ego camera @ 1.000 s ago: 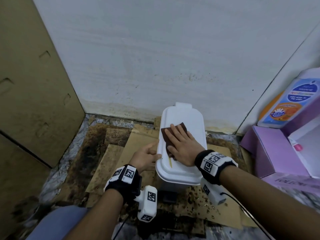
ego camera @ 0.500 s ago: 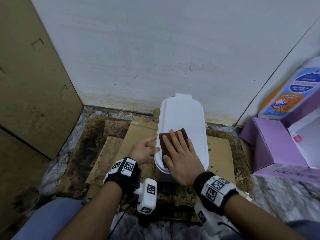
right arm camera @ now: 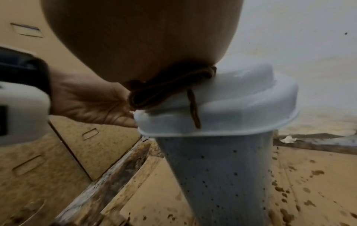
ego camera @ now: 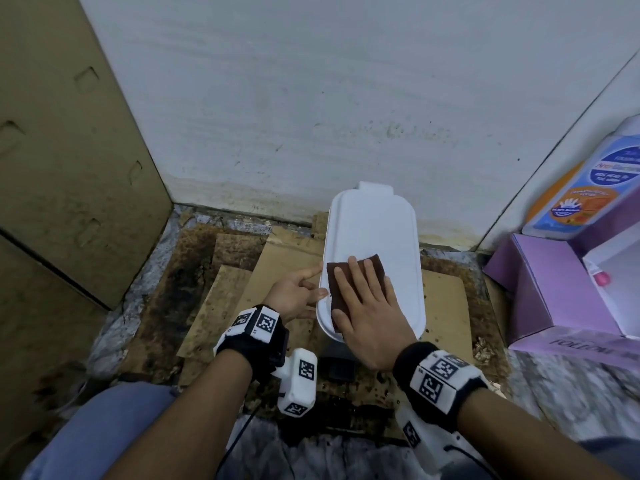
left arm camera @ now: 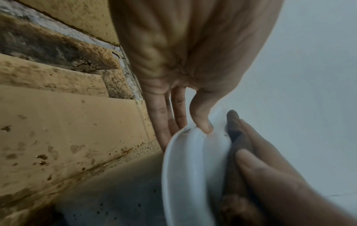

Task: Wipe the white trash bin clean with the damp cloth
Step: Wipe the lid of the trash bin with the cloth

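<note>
A white trash bin [ego camera: 375,230] stands against the wall with its lid shut; its speckled body [right arm camera: 222,175] shows in the right wrist view. A folded brown damp cloth [ego camera: 375,266] lies on the near left part of the lid [right arm camera: 241,99]. My right hand [ego camera: 367,306] presses flat on the cloth [right arm camera: 170,85], fingers straight. My left hand [ego camera: 299,294] holds the lid's left rim. Its thumb sits on top of the rim [left arm camera: 185,168] and its fingers [left arm camera: 164,122] run beneath. The cloth [left arm camera: 237,137] lies just beside that thumb.
Stained, wet cardboard sheets [ego camera: 277,268] cover the floor around the bin. A tall cardboard panel [ego camera: 69,150] stands at the left and a white wall [ego camera: 346,98] behind. A purple box [ego camera: 554,289] and a labelled bottle [ego camera: 588,188] sit at the right. A black pedal [ego camera: 337,362] sticks out at the bin's base.
My right hand has slid the cloth along the lid from its middle toward the near left end. The left hand has stayed on the left rim.
</note>
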Demonstrator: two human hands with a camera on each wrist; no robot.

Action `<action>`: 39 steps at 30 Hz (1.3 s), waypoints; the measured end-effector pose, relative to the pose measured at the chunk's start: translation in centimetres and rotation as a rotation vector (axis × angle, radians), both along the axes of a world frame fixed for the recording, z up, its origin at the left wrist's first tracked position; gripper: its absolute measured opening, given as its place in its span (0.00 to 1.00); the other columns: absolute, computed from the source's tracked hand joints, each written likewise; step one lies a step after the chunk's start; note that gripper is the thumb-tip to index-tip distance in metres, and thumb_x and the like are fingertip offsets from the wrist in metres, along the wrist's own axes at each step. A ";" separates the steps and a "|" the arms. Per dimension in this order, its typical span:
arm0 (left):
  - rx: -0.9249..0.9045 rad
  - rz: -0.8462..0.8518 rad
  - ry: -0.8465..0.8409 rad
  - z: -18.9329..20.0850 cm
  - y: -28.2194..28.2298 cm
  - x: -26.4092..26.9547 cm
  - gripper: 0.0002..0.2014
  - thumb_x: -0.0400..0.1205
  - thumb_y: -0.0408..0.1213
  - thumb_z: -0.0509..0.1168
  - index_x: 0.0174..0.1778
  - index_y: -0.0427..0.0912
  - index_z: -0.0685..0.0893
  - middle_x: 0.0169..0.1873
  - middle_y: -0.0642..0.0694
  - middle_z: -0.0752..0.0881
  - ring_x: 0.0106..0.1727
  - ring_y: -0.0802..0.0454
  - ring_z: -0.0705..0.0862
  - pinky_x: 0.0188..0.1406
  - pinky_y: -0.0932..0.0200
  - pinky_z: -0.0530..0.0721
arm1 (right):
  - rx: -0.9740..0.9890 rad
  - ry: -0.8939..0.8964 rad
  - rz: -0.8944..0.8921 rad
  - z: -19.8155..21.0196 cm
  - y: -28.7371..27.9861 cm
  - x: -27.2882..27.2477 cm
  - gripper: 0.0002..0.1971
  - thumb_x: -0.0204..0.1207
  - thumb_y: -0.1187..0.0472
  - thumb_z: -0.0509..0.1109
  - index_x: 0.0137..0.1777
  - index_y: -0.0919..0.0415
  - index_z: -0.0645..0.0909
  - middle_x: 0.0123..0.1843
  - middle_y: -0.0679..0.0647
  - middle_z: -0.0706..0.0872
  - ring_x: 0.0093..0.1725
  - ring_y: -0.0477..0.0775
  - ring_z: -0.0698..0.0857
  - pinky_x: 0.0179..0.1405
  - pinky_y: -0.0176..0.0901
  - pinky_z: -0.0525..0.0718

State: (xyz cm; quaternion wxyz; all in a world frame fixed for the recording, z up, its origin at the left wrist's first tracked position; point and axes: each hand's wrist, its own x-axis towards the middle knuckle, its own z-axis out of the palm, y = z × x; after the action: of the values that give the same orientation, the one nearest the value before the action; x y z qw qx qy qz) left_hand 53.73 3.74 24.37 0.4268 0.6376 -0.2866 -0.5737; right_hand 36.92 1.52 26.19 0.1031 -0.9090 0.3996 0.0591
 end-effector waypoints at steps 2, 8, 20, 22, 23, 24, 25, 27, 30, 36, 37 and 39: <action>-0.007 -0.008 0.002 0.2 0.2 0.0 0.25 0.86 0.27 0.63 0.80 0.47 0.73 0.44 0.44 0.79 0.43 0.51 0.86 0.36 0.60 0.91 | -0.002 -0.005 -0.008 0.0 0.0 0.2 0.38 0.71 0.39 0.28 0.83 0.47 0.32 0.84 0.47 0.27 0.82 0.51 0.26 0.81 0.54 0.32; 0.012 -0.026 0.009 0.9 0.2 0.0 0.21 0.90 0.28 0.54 0.77 0.49 0.76 0.46 0.48 0.84 0.43 0.52 0.85 0.43 0.56 0.88 | -0.011 -0.014 -0.091 0.0 -3.2 3.6 0.35 0.78 0.41 0.38 0.85 0.49 0.38 0.86 0.51 0.32 0.84 0.55 0.33 0.82 0.59 0.36; 0.051 0.007 0.087 1.8 0.5 -0.1 0.17 0.91 0.36 0.50 0.66 0.56 0.81 0.47 0.51 0.87 0.47 0.47 0.85 0.46 0.53 0.86 | -0.049 -0.039 -0.057 -0.3 -0.4 2.6 0.40 0.70 0.40 0.31 0.85 0.49 0.41 0.86 0.50 0.34 0.84 0.55 0.33 0.82 0.59 0.37; 0.052 0.002 0.087 1.7 0.6 -0.2 0.15 0.91 0.39 0.52 0.66 0.53 0.81 0.49 0.48 0.86 0.48 0.47 0.84 0.48 0.53 0.85 | -0.055 -0.044 -0.072 -0.2 -1.5 3.4 0.35 0.78 0.41 0.40 0.85 0.51 0.44 0.86 0.52 0.36 0.85 0.56 0.35 0.82 0.60 0.39; 0.053 0.001 0.086 1.7 0.6 -0.2 0.15 0.91 0.40 0.52 0.67 0.51 0.82 0.49 0.47 0.86 0.48 0.47 0.84 0.49 0.52 0.85 | -0.048 -0.042 -0.084 -0.2 -2.0 3.8 0.34 0.81 0.43 0.46 0.85 0.52 0.45 0.86 0.52 0.36 0.85 0.56 0.35 0.82 0.61 0.39; 0.053 0.002 0.087 1.8 0.6 -0.2 0.15 0.91 0.41 0.53 0.67 0.50 0.82 0.48 0.46 0.85 0.48 0.46 0.84 0.50 0.52 0.85 | -0.038 -0.035 -0.092 -0.1 -2.5 4.2 0.33 0.82 0.45 0.50 0.85 0.53 0.45 0.86 0.53 0.36 0.85 0.57 0.35 0.82 0.62 0.39; 0.053 0.004 0.088 1.8 0.6 -0.1 0.16 0.91 0.42 0.53 0.68 0.48 0.83 0.49 0.44 0.85 0.48 0.46 0.84 0.50 0.52 0.85 | -0.025 -0.026 -0.094 0.0 -2.9 4.5 0.34 0.83 0.46 0.52 0.85 0.53 0.45 0.86 0.53 0.35 0.85 0.57 0.34 0.82 0.62 0.39; 0.056 0.005 0.090 1.9 0.7 -0.1 0.17 0.91 0.44 0.54 0.70 0.47 0.83 0.50 0.43 0.84 0.48 0.46 0.84 0.49 0.52 0.86 | -0.003 -0.029 -0.089 0.3 -3.0 4.7 0.34 0.83 0.47 0.54 0.85 0.53 0.44 0.86 0.54 0.34 0.84 0.57 0.33 0.82 0.62 0.38; 0.057 0.010 0.105 1.8 0.8 -0.1 0.17 0.90 0.46 0.56 0.71 0.47 0.82 0.50 0.41 0.84 0.47 0.44 0.85 0.49 0.51 0.87 | 0.017 -0.067 -0.073 0.3 -2.3 3.5 0.35 0.82 0.47 0.53 0.85 0.52 0.43 0.86 0.52 0.34 0.84 0.55 0.33 0.82 0.60 0.37; 0.044 0.031 0.103 1.6 0.7 -0.1 0.17 0.90 0.46 0.56 0.68 0.45 0.84 0.46 0.42 0.84 0.47 0.43 0.85 0.51 0.47 0.87 | -0.019 -0.072 -0.065 -0.1 -1.4 2.7 0.37 0.77 0.42 0.48 0.85 0.51 0.43 0.86 0.52 0.35 0.84 0.54 0.34 0.82 0.59 0.37; 0.045 0.031 0.105 1.6 0.7 -0.1 0.16 0.90 0.47 0.55 0.66 0.48 0.84 0.48 0.42 0.84 0.49 0.42 0.85 0.55 0.45 0.87 | -0.027 -0.068 -0.070 -0.2 -1.8 3.1 0.37 0.79 0.43 0.50 0.85 0.52 0.44 0.86 0.52 0.35 0.84 0.55 0.34 0.82 0.60 0.38; 0.047 0.036 0.112 1.6 0.7 -0.1 0.15 0.90 0.48 0.54 0.61 0.54 0.85 0.50 0.40 0.83 0.51 0.41 0.84 0.60 0.43 0.86 | -0.040 -0.059 -0.093 -0.2 -2.8 4.0 0.37 0.81 0.45 0.54 0.85 0.53 0.44 0.86 0.53 0.35 0.84 0.56 0.34 0.82 0.61 0.38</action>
State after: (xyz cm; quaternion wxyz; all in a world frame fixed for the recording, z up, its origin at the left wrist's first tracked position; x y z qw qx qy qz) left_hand 53.59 4.42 25.96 0.4372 0.6196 -0.2373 -0.6072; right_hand 40.95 -1.33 25.98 0.0994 -0.8927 0.4392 0.0196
